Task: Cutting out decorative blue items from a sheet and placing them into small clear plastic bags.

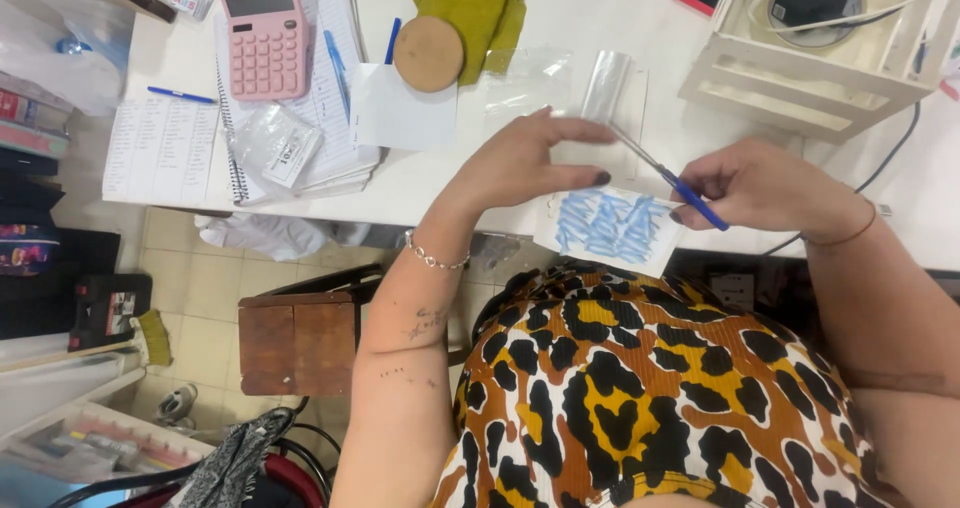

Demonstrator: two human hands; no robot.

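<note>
Right hand (765,183) pinching blue pen (668,176), tip angled up-left toward clear packet (606,86), left hand (530,158) gripping packet

Glossy clear plastic bag (612,86); matt blue plastic-handled, metal-bladed scissors (672,180).

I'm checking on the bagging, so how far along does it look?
Done, apparently: one filled small bag lies by the notebook. In hand: the left hand holds a clear bag while the right hand points a blue-handled tool at it. Left: a pack of blue pieces at the table edge and empty clear bags.
</note>
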